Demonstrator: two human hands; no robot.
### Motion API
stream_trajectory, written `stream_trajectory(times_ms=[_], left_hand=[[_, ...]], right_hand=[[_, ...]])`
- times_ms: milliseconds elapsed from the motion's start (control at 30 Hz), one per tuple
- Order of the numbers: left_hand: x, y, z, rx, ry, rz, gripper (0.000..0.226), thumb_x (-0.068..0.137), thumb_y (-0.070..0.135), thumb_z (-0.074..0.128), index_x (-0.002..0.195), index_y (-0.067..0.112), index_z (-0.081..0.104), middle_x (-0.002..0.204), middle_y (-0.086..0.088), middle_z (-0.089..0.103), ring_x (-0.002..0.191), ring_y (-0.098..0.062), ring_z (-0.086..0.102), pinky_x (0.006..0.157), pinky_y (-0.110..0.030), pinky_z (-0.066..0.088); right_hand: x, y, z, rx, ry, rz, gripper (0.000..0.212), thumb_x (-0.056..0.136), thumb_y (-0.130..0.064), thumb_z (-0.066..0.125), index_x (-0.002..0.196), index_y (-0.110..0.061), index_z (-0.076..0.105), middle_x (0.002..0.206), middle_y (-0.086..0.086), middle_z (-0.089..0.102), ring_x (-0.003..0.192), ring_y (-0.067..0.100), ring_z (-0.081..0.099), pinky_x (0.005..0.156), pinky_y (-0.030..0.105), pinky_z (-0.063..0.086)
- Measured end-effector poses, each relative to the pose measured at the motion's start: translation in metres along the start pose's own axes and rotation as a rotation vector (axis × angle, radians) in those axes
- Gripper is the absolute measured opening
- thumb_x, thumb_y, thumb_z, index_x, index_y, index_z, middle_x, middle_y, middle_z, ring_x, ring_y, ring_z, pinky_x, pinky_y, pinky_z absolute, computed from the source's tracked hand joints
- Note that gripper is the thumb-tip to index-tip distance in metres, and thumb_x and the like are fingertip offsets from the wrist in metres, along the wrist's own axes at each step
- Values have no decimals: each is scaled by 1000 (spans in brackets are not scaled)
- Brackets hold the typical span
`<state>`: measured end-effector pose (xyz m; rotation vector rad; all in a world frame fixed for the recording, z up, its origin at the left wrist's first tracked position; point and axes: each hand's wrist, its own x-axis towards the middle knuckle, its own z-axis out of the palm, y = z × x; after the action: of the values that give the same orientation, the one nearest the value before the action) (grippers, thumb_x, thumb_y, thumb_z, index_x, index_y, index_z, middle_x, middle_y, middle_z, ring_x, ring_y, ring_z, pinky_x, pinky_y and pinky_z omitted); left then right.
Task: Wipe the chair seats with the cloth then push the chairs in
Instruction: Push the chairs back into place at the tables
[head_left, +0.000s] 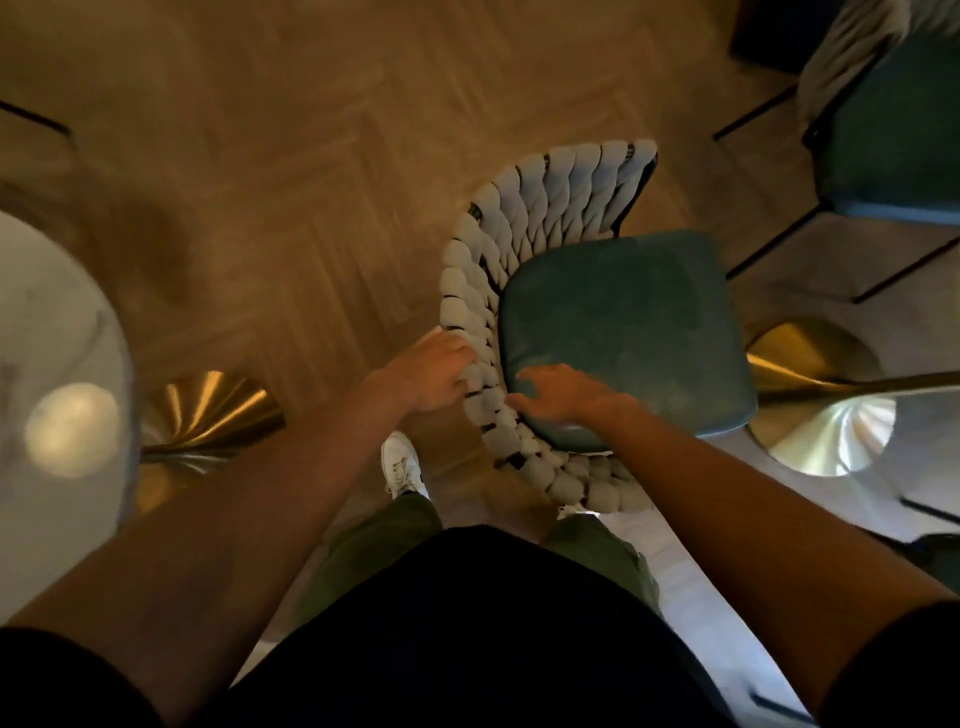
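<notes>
I'm looking straight down at a chair with a teal velvet cushioned seat (623, 338) in the centre of the frame, wrapped on its left and lower sides by a curved backrest of pale grey braided padding (485, 270). My left hand (428, 371) is at the lower left of that backrest, fingers curled over the braid and gripping it from the outside. My right hand (558, 395) lies on the near left corner of the teal seat, fingers loosely spread, with the fingertips reaching the inner edge of the braid; I cannot tell whether they pinch it. I see no cloth in either hand.

A second teal-seated chair with thin black metal legs (893, 145) stands in the upper right corner, well apart from the first. A round white marble tabletop (52, 364) fills the left edge, with its brushed gold cone base (208, 415) beside it. Another gold cone base (821, 395) sits at right, just beside the seat's right edge. The herringbone wooden floor (260, 182) spans the upper frame. A white sneaker (400, 465) shows below my left hand.
</notes>
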<state>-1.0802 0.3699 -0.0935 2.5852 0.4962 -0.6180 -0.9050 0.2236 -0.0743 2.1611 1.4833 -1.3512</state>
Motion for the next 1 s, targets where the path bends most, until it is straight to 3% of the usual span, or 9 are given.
stream_trajectory(times_ms=[167, 233, 333, 433, 567, 700, 867, 1000], left_hand=[[18, -35, -19, 105, -111, 198, 42, 98, 37, 55, 135, 19, 55, 133, -1, 54, 131, -23, 45, 116, -44, 31], [23, -39, -25, 144, -150, 286, 43, 99, 36, 56, 138, 17, 54, 138, -3, 53, 135, -24, 43, 118, -45, 28], [36, -44, -35, 214, -229, 367, 50, 101, 33, 57, 146, 15, 48, 150, -4, 45, 144, -24, 33, 121, -42, 21], [52, -42, -44, 310, -280, 421, 54, 99, 36, 60, 148, 19, 46, 153, -3, 43, 144, -23, 32, 119, -39, 20], [73, -40, -54, 355, -374, 424, 54, 95, 31, 67, 145, 23, 49, 147, -2, 48, 137, -22, 39, 114, -39, 28], [91, -52, -60, 399, -443, 418, 59, 91, 28, 70, 146, 25, 47, 150, -2, 45, 138, -25, 40, 113, -43, 38], [120, -66, -70, 543, -461, 585, 52, 91, 28, 68, 141, 31, 52, 146, 4, 51, 133, -21, 46, 110, -39, 37], [144, -72, -76, 607, -519, 749, 47, 88, 36, 71, 132, 34, 56, 134, 8, 59, 119, -18, 55, 99, -40, 47]], right_hand=[[20, -23, 25, 224, 51, 135, 73, 85, -79, 33, 127, -24, 55, 133, 10, 62, 111, 28, 59, 96, 47, 50], [16, -34, 33, 328, 61, 182, 66, 90, -75, 36, 129, -26, 55, 132, 8, 62, 107, 26, 59, 95, 45, 50], [11, -47, 41, 446, 78, 230, 54, 101, -58, 46, 140, -21, 52, 139, 9, 59, 117, 29, 57, 99, 42, 47], [15, -50, 49, 522, 104, 242, 57, 103, -53, 47, 147, -17, 47, 146, 13, 54, 126, 31, 54, 102, 42, 44], [23, -56, 53, 605, 125, 256, 63, 100, -54, 51, 152, -19, 41, 152, 12, 48, 132, 31, 51, 108, 44, 44], [34, -65, 52, 651, 153, 272, 57, 100, -52, 53, 145, -17, 50, 143, 12, 55, 124, 31, 55, 103, 46, 47], [55, -76, 47, 724, 197, 360, 59, 99, -53, 54, 147, -18, 48, 143, 10, 55, 125, 28, 54, 101, 39, 43], [62, -90, 39, 838, 239, 462, 56, 98, -47, 56, 148, -21, 48, 146, 9, 53, 129, 28, 52, 105, 38, 42]])
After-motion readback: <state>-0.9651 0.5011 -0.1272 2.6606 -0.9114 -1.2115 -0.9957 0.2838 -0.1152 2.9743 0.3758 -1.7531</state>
